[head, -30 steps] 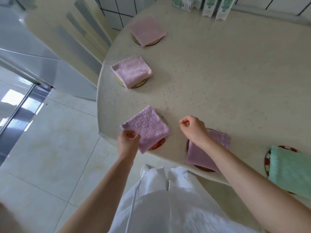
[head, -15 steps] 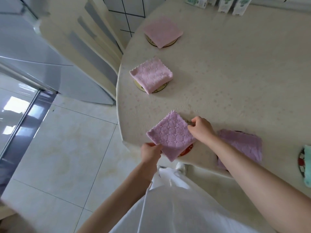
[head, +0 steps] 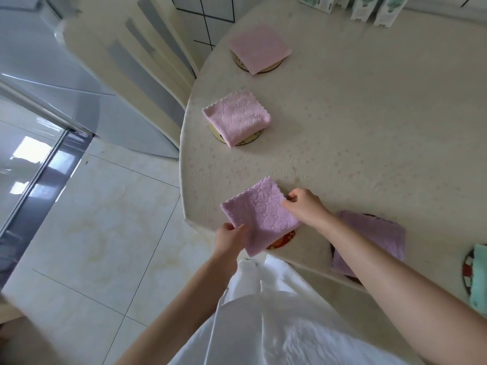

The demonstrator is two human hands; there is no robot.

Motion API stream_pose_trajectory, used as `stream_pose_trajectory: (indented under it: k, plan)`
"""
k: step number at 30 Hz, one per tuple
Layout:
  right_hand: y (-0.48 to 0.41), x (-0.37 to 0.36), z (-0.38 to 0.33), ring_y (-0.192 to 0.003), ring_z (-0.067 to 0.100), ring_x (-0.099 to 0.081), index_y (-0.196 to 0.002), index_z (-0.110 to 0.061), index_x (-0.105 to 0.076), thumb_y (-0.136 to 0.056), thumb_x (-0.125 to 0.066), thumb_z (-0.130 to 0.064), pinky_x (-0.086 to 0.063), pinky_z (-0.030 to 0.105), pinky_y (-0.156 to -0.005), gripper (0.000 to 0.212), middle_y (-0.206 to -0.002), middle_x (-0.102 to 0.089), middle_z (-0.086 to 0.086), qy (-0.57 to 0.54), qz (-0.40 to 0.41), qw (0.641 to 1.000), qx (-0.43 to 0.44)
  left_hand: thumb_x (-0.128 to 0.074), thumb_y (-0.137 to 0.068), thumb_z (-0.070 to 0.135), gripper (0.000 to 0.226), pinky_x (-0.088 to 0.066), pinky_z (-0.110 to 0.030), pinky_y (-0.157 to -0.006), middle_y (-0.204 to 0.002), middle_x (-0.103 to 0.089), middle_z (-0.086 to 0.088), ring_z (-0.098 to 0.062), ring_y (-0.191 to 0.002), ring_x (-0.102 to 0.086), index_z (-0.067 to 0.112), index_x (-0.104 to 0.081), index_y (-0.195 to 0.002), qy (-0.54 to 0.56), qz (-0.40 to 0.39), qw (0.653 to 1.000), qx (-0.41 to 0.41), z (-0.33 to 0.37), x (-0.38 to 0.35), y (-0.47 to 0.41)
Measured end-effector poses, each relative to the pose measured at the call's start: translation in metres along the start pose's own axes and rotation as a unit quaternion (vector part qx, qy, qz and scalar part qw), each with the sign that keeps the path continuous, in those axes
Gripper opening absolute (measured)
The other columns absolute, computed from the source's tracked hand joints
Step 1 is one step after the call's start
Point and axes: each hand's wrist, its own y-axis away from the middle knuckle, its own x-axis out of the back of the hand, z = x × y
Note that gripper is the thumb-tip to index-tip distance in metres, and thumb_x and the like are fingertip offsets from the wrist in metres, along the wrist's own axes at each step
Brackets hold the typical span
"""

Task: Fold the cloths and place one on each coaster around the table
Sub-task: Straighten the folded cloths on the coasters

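Note:
A folded lilac cloth (head: 261, 213) lies over a red coaster (head: 283, 239) at the table's near edge. My left hand (head: 230, 239) pinches its near-left corner. My right hand (head: 305, 206) grips its right corner. Farther along the edge, a folded pink cloth (head: 237, 117) covers a yellow coaster (head: 250, 139), and another pink cloth (head: 259, 48) sits on a tan coaster (head: 274, 67). To my right, a lilac cloth (head: 374, 233) rests on a dark coaster, partly behind my right forearm. A mint green cloth (head: 479, 275) lies on a red-and-white coaster (head: 466, 270) at the frame's right edge.
The cream table (head: 369, 127) has a rounded edge close to my body. A cream chair (head: 137, 64) stands at its far left. Several green-and-white cartons (head: 369, 6) stand at the back. Pale floor tiles (head: 92, 219) spread to the left.
My right hand moved from the lilac cloth on the right over to the near lilac cloth and took its right corner. My view shifted left, pushing the mint cloth toward the frame edge.

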Motion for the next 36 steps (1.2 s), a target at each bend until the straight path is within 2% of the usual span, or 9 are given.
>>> stream_pose_trajectory:
  k: [3,6,9,12,16,24,30,33,36]
  plan:
    - [0.004,-0.002,0.007,-0.069,0.019,-0.049,-0.085,-0.009,-0.059,-0.088,-0.058,-0.028,-0.036,0.028,-0.061,0.019,-0.071,-0.055,-0.001,-0.063,-0.014,0.998,0.008,-0.061,-0.058,0.026,0.039,-0.053,-0.043,-0.077,-0.086,-0.063,-0.012,-0.025,-0.077,-0.059,0.004,-0.06,-0.091,0.004,0.019,1.0,-0.017,0.006,0.005,0.002]
    - [0.011,-0.004,0.019,-0.067,0.02,-0.052,-0.084,-0.005,-0.06,-0.085,-0.061,-0.023,-0.04,0.029,-0.064,0.018,-0.069,-0.056,0.002,-0.117,-0.013,0.993,-0.003,-0.065,-0.071,0.016,0.027,-0.052,-0.039,-0.072,-0.088,-0.065,-0.013,-0.027,-0.078,-0.061,0.004,-0.06,-0.095,-0.003,0.025,0.999,-0.046,0.015,0.008,0.002]
    - [0.018,-0.007,0.032,-0.072,0.028,-0.062,-0.079,-0.007,-0.059,-0.082,-0.063,-0.019,-0.052,0.039,-0.07,0.014,-0.069,-0.061,0.005,-0.146,-0.005,0.989,-0.022,-0.065,-0.078,0.007,0.019,-0.053,-0.042,-0.077,-0.093,-0.068,-0.013,-0.029,-0.084,-0.063,0.007,-0.061,-0.097,-0.013,0.03,0.997,-0.073,0.022,0.007,-0.003]
    - [0.025,-0.015,0.043,-0.072,0.029,-0.066,-0.078,-0.006,-0.06,-0.082,-0.064,-0.017,-0.056,0.05,-0.077,0.012,-0.07,-0.065,0.007,-0.188,0.005,0.981,-0.046,-0.066,-0.079,0.006,0.021,-0.052,-0.044,-0.084,-0.096,-0.069,-0.009,-0.027,-0.091,-0.064,0.012,-0.061,-0.099,-0.044,0.022,0.995,-0.092,0.031,0.003,-0.006]
    - [0.03,-0.027,0.051,-0.069,0.029,-0.066,-0.075,-0.015,-0.057,-0.082,-0.063,-0.009,-0.055,0.053,-0.075,0.011,-0.072,-0.065,0.007,-0.222,0.009,0.972,-0.071,-0.066,-0.081,0.009,0.024,-0.05,-0.035,-0.078,-0.097,-0.067,-0.004,-0.023,-0.09,-0.062,0.012,-0.062,-0.104,-0.087,0.015,0.99,-0.109,0.039,0.0,-0.01]
    - [0.027,-0.032,0.055,-0.07,0.029,-0.069,-0.075,-0.018,-0.058,-0.078,-0.064,-0.012,-0.057,0.048,-0.072,0.008,-0.073,-0.068,0.006,-0.179,0.007,0.982,-0.065,-0.065,-0.086,0.023,0.019,-0.05,-0.033,-0.076,-0.093,-0.065,0.0,-0.019,-0.087,-0.059,0.014,-0.063,-0.102,-0.193,0.059,0.971,-0.129,0.042,0.004,-0.021]
    - [0.022,-0.017,0.054,-0.073,0.021,-0.069,-0.079,-0.013,-0.061,-0.078,-0.066,-0.019,-0.055,0.034,-0.073,0.008,-0.071,-0.072,0.005,-0.069,-0.027,0.996,-0.047,-0.064,-0.084,0.023,0.018,-0.041,-0.026,-0.07,-0.092,-0.067,0.0,-0.018,-0.087,-0.059,0.014,-0.064,-0.099,-0.285,0.091,0.943,-0.144,0.046,0.01,-0.026]
    - [0.012,0.001,0.053,-0.073,0.019,-0.07,-0.08,-0.016,-0.063,-0.078,-0.065,-0.02,-0.055,0.035,-0.077,0.005,-0.068,-0.073,0.003,-0.07,-0.015,0.996,-0.061,-0.064,-0.083,0.018,0.015,-0.046,-0.028,-0.07,-0.092,-0.069,-0.002,-0.02,-0.087,-0.063,0.015,-0.062,-0.099,-0.296,0.08,0.939,-0.156,0.056,0.017,-0.032]
    - [-0.003,0.023,0.042,-0.08,0.02,-0.069,-0.083,-0.018,-0.066,-0.081,-0.062,-0.018,-0.054,0.031,-0.081,0.005,-0.079,-0.073,0.004,-0.067,0.032,0.995,-0.062,-0.062,-0.084,0.015,0.013,-0.055,-0.034,-0.076,-0.091,-0.069,-0.005,-0.022,-0.084,-0.066,0.015,-0.062,-0.096,-0.276,0.075,0.944,-0.164,0.076,0.024,-0.041]
